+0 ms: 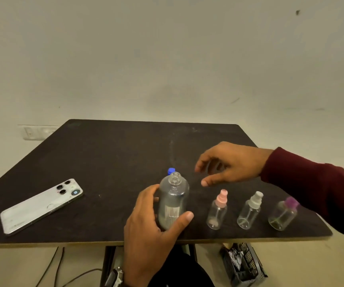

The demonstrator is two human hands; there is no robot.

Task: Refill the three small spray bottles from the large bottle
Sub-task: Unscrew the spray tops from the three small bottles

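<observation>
1. Left hand [156,222] grips the large bottle [173,200]: thumb curled across the front of the label, fingers wrapped round the far left side.
2. Large bottle is clear and upright on the dark table [109,162], near the front edge. Its neck is uncapped; the mouth shows open, above the left fingertips.
3. Blue cap [171,170] lies on the table just behind the bottle's neck, partly hidden by it, beyond the left fingers and to the left of the right fingertips.
4. Right hand [229,164] hovers above the table, fingers loosely curled with thumb and forefinger apart, holding nothing. Dark red sleeve [311,189] covers the forearm.
5. Three small spray bottles stand in a row below and to the right of the right thumb, all clear, all with sprayer tops on:
   - pink-topped bottle [217,212], nearest the left thumb tip, just beside the large bottle but apart from it;
   - white-topped bottle [249,211], in the middle;
   - purple-topped bottle [283,214], farthest right, near the sleeve.
6. None of the three is touched by either hand.
7. Liquid level in the small bottles: cannot tell.
8. White phone [40,206] lies camera side up, well to the left of the left hand.
9. Wristwatch [115,276] on the left wrist.
</observation>
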